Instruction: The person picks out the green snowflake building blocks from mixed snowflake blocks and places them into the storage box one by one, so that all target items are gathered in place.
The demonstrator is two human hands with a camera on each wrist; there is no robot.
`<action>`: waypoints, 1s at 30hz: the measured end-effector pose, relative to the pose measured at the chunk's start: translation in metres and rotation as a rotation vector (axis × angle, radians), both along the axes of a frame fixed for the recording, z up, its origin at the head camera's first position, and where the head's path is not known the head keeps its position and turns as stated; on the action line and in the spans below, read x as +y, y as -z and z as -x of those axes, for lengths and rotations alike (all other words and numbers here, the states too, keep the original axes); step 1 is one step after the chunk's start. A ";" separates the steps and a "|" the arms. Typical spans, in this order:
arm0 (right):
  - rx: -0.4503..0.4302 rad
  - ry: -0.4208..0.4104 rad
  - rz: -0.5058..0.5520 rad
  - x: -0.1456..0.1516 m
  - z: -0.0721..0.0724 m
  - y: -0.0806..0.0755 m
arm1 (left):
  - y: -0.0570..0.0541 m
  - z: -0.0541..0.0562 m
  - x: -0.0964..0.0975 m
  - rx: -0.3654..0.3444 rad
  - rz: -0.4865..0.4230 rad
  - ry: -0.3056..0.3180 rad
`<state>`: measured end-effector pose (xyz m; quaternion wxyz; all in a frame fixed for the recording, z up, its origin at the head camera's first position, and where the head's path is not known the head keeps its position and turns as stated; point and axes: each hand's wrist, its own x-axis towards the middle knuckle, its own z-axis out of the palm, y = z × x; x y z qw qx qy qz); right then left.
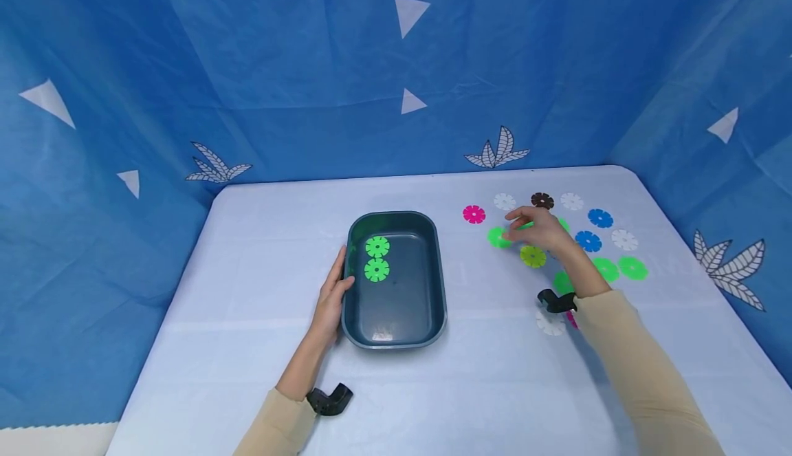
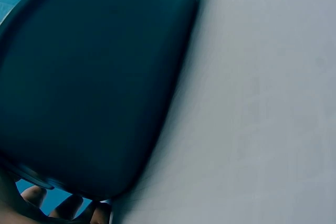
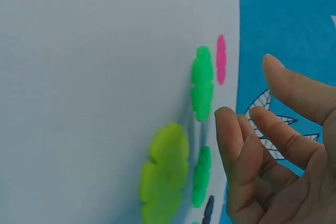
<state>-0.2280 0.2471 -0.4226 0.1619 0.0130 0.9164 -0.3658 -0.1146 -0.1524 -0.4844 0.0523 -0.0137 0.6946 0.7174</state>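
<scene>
A dark teal plastic tray stands on the table, with two green notched discs lying in its left half. At its left side my left hand grips the wall, thumb over the rim and fingers along the outside; the left wrist view shows fingertips at the tray's edge. My right hand hovers over scattered notched discs, thumb and fingers apart, holding nothing. Nearest to it are a green disc and a yellow-green disc, the latter large in the right wrist view.
Around the right hand lie a pink disc, a brown disc, blue discs, white discs and more green discs. Some are partly hidden by the forearm. A blue patterned cloth hangs behind the white-covered table.
</scene>
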 end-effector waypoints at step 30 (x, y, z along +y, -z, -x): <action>0.096 0.014 -0.118 -0.008 0.003 0.027 | 0.000 0.001 -0.001 0.014 -0.018 0.001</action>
